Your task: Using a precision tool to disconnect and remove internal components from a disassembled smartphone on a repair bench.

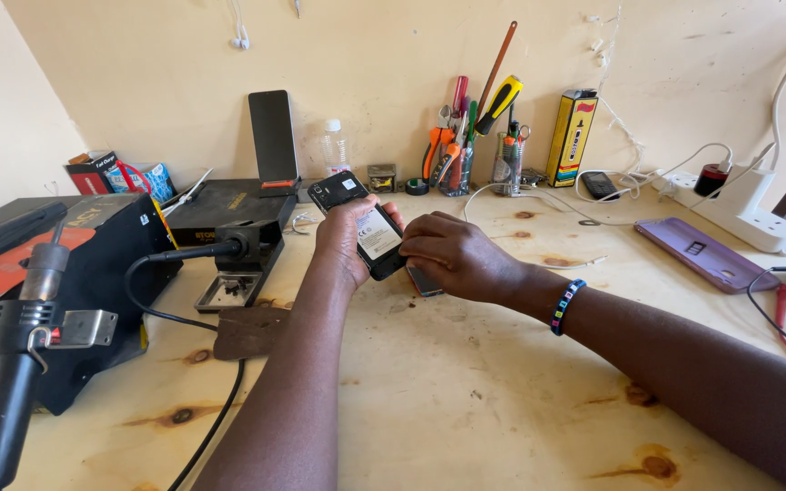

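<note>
I see the left hand (349,238) wrapped around the phone (361,223), back facing up, held above the bench (466,382). Its long axis runs up-left to down-right. The right hand (455,256), fingers curled, pinches the phone's lower-right end, the nearer side.
</note>
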